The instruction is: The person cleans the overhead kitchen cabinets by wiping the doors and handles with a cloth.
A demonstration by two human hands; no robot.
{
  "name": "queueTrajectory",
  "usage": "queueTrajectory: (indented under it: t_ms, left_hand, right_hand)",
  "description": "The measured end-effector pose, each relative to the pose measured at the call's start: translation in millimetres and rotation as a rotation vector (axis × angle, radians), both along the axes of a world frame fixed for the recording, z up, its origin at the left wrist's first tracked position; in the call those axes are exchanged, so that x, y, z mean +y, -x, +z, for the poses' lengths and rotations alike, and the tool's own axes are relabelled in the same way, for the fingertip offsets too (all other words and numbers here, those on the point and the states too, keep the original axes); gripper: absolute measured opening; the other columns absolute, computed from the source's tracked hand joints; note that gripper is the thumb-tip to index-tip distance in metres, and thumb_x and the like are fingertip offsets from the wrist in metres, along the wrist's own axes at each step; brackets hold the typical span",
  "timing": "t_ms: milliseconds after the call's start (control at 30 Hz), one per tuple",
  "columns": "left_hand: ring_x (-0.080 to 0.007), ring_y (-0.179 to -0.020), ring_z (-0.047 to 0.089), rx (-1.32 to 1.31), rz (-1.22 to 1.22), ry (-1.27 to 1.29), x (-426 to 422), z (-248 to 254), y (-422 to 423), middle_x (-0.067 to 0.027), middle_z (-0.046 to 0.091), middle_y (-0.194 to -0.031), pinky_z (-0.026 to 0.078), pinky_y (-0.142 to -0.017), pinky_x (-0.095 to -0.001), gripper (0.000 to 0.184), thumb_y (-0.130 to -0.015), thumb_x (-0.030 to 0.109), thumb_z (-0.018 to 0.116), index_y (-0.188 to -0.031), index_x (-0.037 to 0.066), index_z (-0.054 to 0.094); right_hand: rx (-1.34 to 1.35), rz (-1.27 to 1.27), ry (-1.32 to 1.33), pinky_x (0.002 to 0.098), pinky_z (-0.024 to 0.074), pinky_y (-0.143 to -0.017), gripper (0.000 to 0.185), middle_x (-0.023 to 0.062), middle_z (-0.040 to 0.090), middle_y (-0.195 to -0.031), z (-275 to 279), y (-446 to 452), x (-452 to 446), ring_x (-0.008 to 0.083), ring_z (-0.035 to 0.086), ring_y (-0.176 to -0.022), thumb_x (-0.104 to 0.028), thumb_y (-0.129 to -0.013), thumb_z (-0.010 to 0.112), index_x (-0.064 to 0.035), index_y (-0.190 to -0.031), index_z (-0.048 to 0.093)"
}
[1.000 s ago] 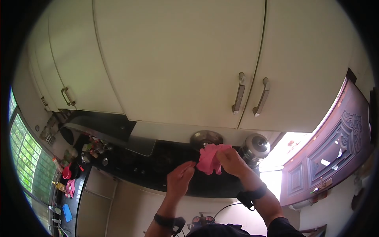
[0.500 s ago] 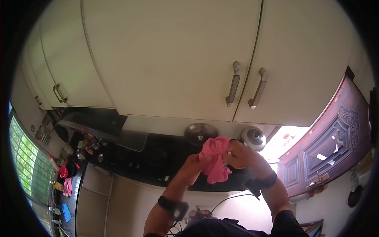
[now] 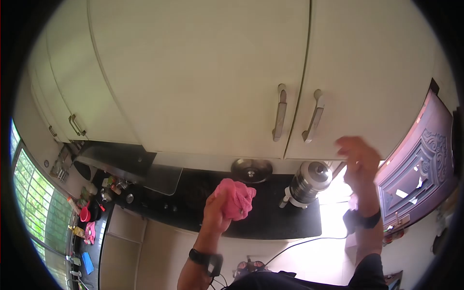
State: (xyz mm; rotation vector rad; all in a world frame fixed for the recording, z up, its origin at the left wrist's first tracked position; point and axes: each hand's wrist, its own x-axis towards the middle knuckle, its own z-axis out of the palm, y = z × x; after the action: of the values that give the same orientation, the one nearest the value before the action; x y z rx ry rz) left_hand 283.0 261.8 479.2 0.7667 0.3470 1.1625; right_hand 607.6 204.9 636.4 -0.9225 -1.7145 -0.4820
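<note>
A bunched pink cloth [image 3: 238, 199] is gripped in my left hand [image 3: 216, 212], above the black countertop. My right hand [image 3: 360, 162] is raised at the right, in front of the lower edge of the cabinet door, away from the cloth. It is slightly blurred; its fingers look apart, with nothing seen in them. Below and left of it stands a shiny steel container [image 3: 311, 181] with a domed lid and what looks like a tap at its base. A round steel lid [image 3: 251, 170] rests against the wall behind the cloth.
Cream overhead cabinets [image 3: 203, 77] with metal handles [image 3: 280, 113] fill the upper view. A stove hood [image 3: 116, 162] hangs at the left. The black countertop [image 3: 275, 224] bends toward a window, with a red bowl [image 3: 85, 214] and blue cloth [image 3: 87, 263]. A carved door [image 3: 415, 179] stands at the right.
My right hand has let go of the pink cloth and moved up and right. My left hand has shifted left and slightly down with the cloth, now more bunched. The steel container shows more fully.
</note>
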Motion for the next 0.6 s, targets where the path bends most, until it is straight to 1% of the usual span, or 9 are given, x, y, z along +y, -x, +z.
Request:
queueTrajectory:
  t_ms: [67, 167, 267, 367, 400, 433, 467, 500, 600]
  left_hand:
    - [-0.0314, -0.119, 0.059, -0.082, -0.053, -0.073, -1, 22, -6, -0.0194, 0.062, -0.125, 0.047, -0.103, -0.0451, 0.049, -0.103, 0.038, 0.044, -0.129, -0.003, 0.054]
    - [-0.0343, -0.127, 0.054, -0.318, -0.05, 0.124, 1, 27, -14, -0.0172, 0.056, -0.136, 0.042, -0.106, -0.0508, 0.055, -0.104, 0.042, 0.037, -0.136, -0.001, 0.049]
    - [-0.0335, -0.13, 0.052, -0.488, -0.006, 0.071, 28, 17, -21, -0.0149, 0.055, -0.139, 0.042, -0.106, -0.0536, 0.049, -0.103, 0.035, 0.047, -0.137, -0.001, 0.049]
    - [-0.031, -0.127, 0.053, -0.485, 0.239, 0.071, 56, 10, -23, -0.0126, 0.056, -0.137, 0.047, -0.099, -0.0505, 0.043, -0.1, 0.025, 0.056, -0.135, 0.001, 0.05]
    - [-0.0305, -0.118, 0.055, -0.48, 0.264, 0.054, 65, 6, -16, -0.0123, 0.058, -0.131, 0.048, -0.088, -0.0478, 0.038, -0.1, 0.024, 0.056, -0.131, 0.003, 0.051]
    - [-0.0299, -0.108, 0.057, -0.473, 0.29, 0.035, 72, 4, -9, -0.012, 0.059, -0.124, 0.049, -0.077, -0.0451, 0.034, -0.1, 0.023, 0.055, -0.128, 0.004, 0.052]
    - [-0.0294, -0.098, 0.059, -0.467, 0.313, 0.02, 76, 3, -2, -0.0117, 0.06, -0.117, 0.05, -0.065, -0.0424, 0.029, -0.1, 0.022, 0.055, -0.124, 0.006, 0.053]
    - [-0.023, -0.074, 0.056, -0.421, 0.369, 0.093, 78, 9, 0, -0.0097, 0.06, -0.103, 0.041, -0.048, -0.0335, 0.021, -0.101, 0.022, 0.054, -0.116, 0.008, 0.053]
    - [-0.0187, -0.064, 0.055, -0.443, 0.391, 0.069, 80, 14, 6, -0.0108, 0.061, -0.095, 0.039, -0.046, -0.0279, 0.014, -0.1, 0.016, 0.053, -0.109, 0.005, 0.056]
  right_hand:
    - [0.022, -0.203, -0.136, 0.027, 0.0514, -0.052, 0.02, 0.0152, 0.07, -0.085, 41, -17, -5, 0.0184, 0.065, -0.059, -0.002, -0.091, 0.044, 0.0023, -0.083, 0.061]
    - [0.106, -0.307, -0.275, 0.0231, 0.0444, -0.051, 0.026, 0.0068, 0.065, -0.073, 91, -38, 15, 0.0115, 0.056, -0.054, -0.004, -0.096, 0.043, 0.0016, -0.077, 0.06]
    - [0.197, -0.206, -0.225, 0.0233, 0.0385, -0.05, 0.028, 0.0044, 0.06, -0.069, 110, -74, 38, 0.0093, 0.047, -0.052, -0.005, -0.097, 0.044, 0.0008, -0.072, 0.056]
    - [0.06, -0.2, -0.454, 0.0246, 0.0372, -0.053, 0.027, 0.0052, 0.055, -0.07, 102, -79, 49, 0.0099, 0.047, -0.059, -0.004, -0.097, 0.043, 0.0006, -0.072, 0.05]
    - [0.0, -0.158, -0.538, 0.0246, 0.0374, -0.054, 0.027, 0.0053, 0.055, -0.071, 97, -83, 56, 0.0099, 0.047, -0.061, -0.004, -0.098, 0.042, 0.0007, -0.072, 0.05]
    - [-0.022, -0.107, -0.516, 0.0236, 0.0305, -0.054, 0.026, 0.004, 0.053, -0.075, 93, -89, 56, 0.0084, 0.041, -0.061, -0.004, -0.101, 0.042, 0.0019, -0.078, 0.053]
    - [-0.02, -0.105, -0.474, 0.0238, 0.029, -0.053, 0.025, 0.004, 0.053, -0.076, 92, -90, 54, 0.0076, 0.039, -0.06, -0.003, -0.1, 0.041, 0.0024, -0.078, 0.053]
    - [-0.008, -0.106, -0.455, 0.0245, 0.0315, -0.054, 0.024, 0.004, 0.051, -0.073, 93, -86, 51, 0.0092, 0.041, -0.061, -0.001, -0.098, 0.041, 0.002, -0.076, 0.051]
    - [-0.013, -0.115, -0.445, 0.0252, 0.0333, -0.055, 0.022, 0.0046, 0.048, -0.071, 93, -85, 50, 0.0109, 0.042, -0.062, 0.003, -0.095, 0.04, 0.0022, -0.074, 0.049]
